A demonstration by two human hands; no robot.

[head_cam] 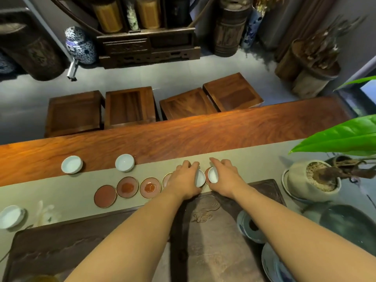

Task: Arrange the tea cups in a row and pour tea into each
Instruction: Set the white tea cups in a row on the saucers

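Note:
My left hand (184,178) grips a small white tea cup (200,177), tilted on its side above the grey runner (254,159). Right beside it my right hand (224,176) holds a second white cup (213,175), also tilted, over a red coaster that it mostly hides. A row of round red coasters lies to the left: one (105,196), another (127,187), a third (150,187), and a fourth (167,179) partly under my left hand. Two more white cups (72,164) (124,162) stand upright farther left, and a third cup (11,216) sits at the left edge.
A dark carved tea tray (205,231) lies under my forearms. A potted plant (313,180) with large green leaves stands at the right, with a blue-white lidded bowl (251,226) and dishes near it. Several wooden stools (130,106) stand beyond the long wooden table (183,133).

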